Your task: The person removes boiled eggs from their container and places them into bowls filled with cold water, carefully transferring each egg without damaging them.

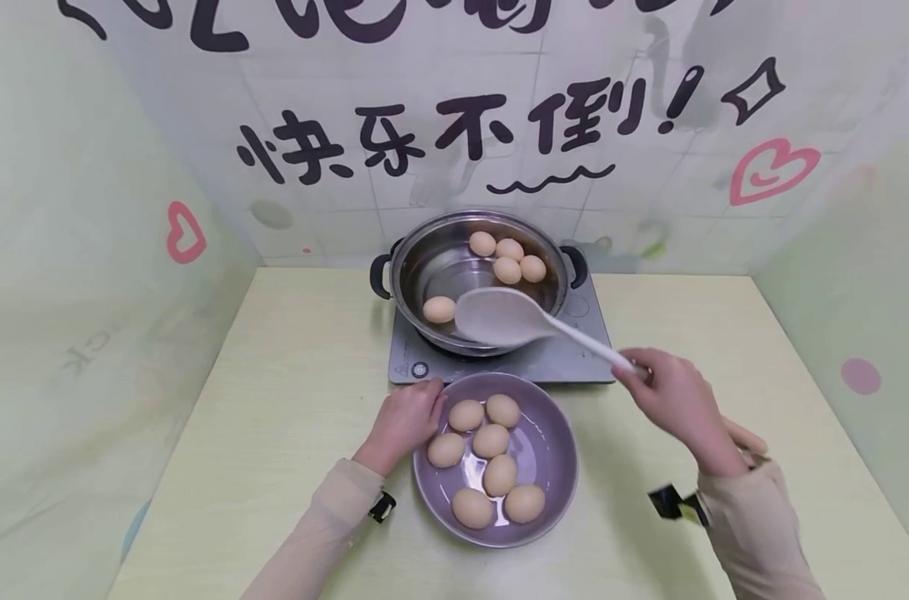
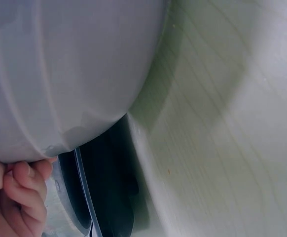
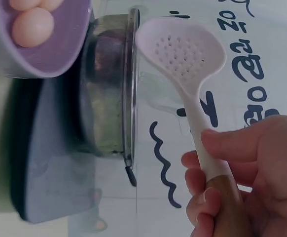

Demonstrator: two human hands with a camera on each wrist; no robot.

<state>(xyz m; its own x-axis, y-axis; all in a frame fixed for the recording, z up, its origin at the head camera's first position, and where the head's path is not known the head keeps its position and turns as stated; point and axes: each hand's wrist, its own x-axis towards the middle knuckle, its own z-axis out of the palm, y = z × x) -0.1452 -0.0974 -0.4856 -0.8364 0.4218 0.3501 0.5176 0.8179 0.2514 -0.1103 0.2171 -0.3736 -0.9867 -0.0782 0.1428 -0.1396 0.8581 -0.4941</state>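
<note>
My right hand (image 1: 675, 400) grips a white slotted spoon (image 3: 183, 54) by its handle, which is wooden at the lower end. The spoon's perforated head carries nothing and hovers over the front of a steel pot (image 3: 106, 89). Inside the pot lie several brown eggs (image 1: 507, 270), mostly at the back right, with a lone egg (image 1: 439, 309) near the front left. At the upper left rim of a purple bowl (image 1: 555, 450), my left hand (image 1: 407, 417) holds the edge with curled fingers. Several more eggs (image 1: 491, 441) rest in that bowl.
Beneath the pot is a flat grey induction cooker (image 1: 574, 358), close behind the bowl. Black side handles (image 1: 379, 277) stick out from the pot. The pale wooden table (image 1: 274, 375) ends at a printed back wall (image 1: 439, 192), with side walls left and right.
</note>
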